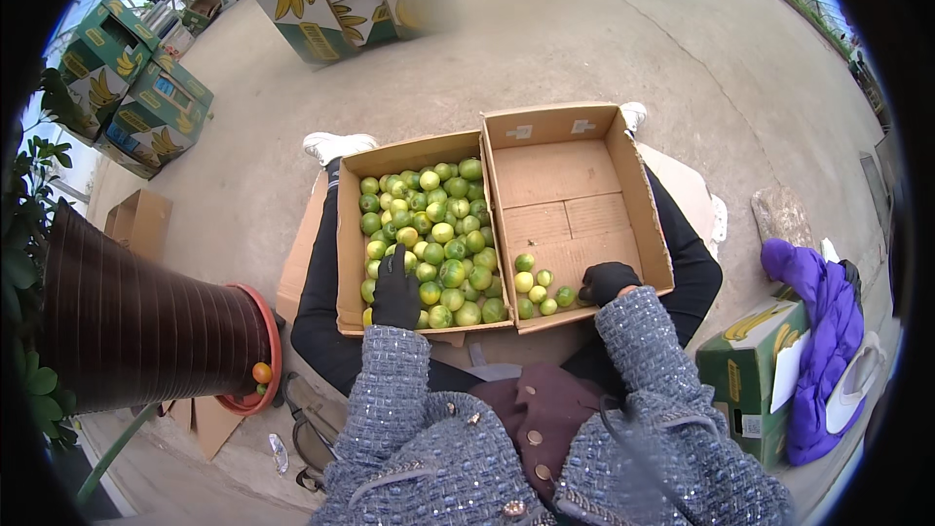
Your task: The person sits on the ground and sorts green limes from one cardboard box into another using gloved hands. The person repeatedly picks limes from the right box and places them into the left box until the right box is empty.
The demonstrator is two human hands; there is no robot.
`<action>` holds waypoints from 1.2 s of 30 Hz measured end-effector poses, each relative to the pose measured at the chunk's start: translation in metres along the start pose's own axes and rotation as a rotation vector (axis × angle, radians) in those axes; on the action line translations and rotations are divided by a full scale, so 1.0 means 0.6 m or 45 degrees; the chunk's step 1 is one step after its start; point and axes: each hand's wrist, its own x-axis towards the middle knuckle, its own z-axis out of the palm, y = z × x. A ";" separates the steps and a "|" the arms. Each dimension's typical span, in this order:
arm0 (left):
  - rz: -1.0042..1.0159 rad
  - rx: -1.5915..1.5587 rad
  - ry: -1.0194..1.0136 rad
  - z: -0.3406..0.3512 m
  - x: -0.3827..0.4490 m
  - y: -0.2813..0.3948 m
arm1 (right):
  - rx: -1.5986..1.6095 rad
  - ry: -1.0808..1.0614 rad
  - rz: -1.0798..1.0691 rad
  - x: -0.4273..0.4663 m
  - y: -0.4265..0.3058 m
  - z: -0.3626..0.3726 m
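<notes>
My left hand (397, 294), in a black glove, lies over the green-yellow tomatoes (453, 274) that fill the left cardboard box (349, 248). Its fingers stretch forward and touch the fruit; whether they grip one is hidden. At the near right of the other cardboard box (599, 168) is my right hand (611, 283), also gloved in black. Those fingers are curled under, and what may be inside them is hidden. Just left of it sits a small green tomato (565, 296), with several more green and yellowish tomatoes (524, 281) in that box's near left corner.
Both boxes stand side by side between my legs. At left is a large brown ribbed pot (161, 314) with an orange-red saucer (263, 307). Banana cartons (314, 14) are stacked ahead and at far left. A purple jacket (825, 351) hangs over a green carton (752, 372) at right.
</notes>
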 end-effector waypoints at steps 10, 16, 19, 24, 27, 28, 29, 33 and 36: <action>0.066 -0.054 0.266 -0.037 -0.014 0.061 | -0.183 -0.091 -0.067 0.006 0.001 -0.004; 0.258 -0.259 0.139 -0.009 -0.048 0.158 | -0.278 -0.186 0.036 -0.002 -0.006 -0.006; 0.381 -0.216 -0.074 0.019 -0.073 0.218 | -0.181 -0.168 -0.003 0.010 0.005 0.002; 0.547 -0.176 -0.073 0.034 -0.079 0.241 | 0.382 0.097 -0.263 -0.001 0.031 0.004; 0.612 -0.226 -0.054 0.018 -0.076 0.247 | 1.050 -0.148 -0.434 -0.048 -0.016 -0.044; 0.603 -0.277 -0.093 0.021 -0.078 0.248 | 1.194 -0.227 -0.570 -0.057 -0.029 -0.051; 0.593 -0.328 -0.131 0.023 -0.079 0.249 | 1.336 -0.311 -0.705 -0.060 -0.040 -0.052; 0.626 -0.438 -0.139 0.031 -0.079 0.222 | 1.454 -0.371 -1.120 -0.044 -0.072 -0.013; 0.365 -0.415 0.088 -0.008 -0.059 0.187 | 1.526 -0.417 -0.728 -0.047 -0.082 -0.030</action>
